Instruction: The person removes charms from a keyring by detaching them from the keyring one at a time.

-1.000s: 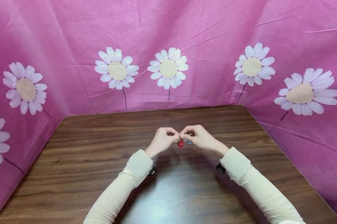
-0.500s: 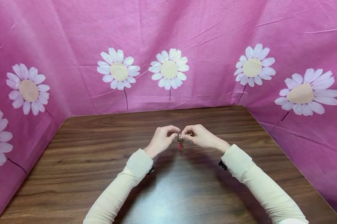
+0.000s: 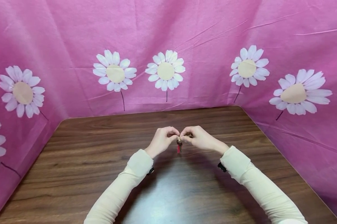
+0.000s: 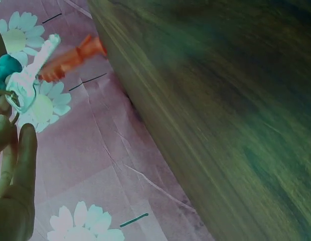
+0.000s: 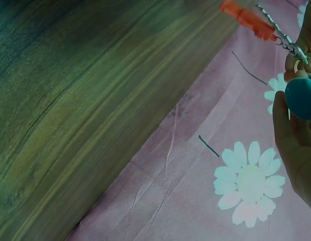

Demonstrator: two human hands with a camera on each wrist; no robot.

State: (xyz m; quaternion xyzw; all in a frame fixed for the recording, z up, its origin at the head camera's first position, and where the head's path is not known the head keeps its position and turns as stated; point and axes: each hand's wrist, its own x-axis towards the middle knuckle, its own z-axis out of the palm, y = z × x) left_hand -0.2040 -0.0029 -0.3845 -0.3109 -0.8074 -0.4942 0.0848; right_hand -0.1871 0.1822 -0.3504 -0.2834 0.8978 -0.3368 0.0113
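Above the table, my left hand [image 3: 160,141] and right hand [image 3: 201,139] meet fingertip to fingertip at a brass-coloured key ring [image 3: 179,138]. My left thumb and forefinger pinch it from one side, my right thumb and forefinger from the other. A silver key [image 4: 44,54] hangs from the ring, bright in the left wrist view. Beside it dangles a red charm [image 5: 248,21] on a short chain. A rounded teal charm [image 5: 302,98] sits close against my right fingers in the right wrist view; in the head view the right hand hides it.
A dark wood-grain table [image 3: 81,161] lies beneath the hands. Pink cloth [image 3: 207,37] printed with white daisies stands round its back and sides. Black wrist cameras [image 3: 222,167] sit at the cuffs of the pale sleeves.
Half a second ago my left fingertips were parted near the ring; now they are closed at it. The keys and red charm hang slightly lower, and the blue charm has gone from the head view.
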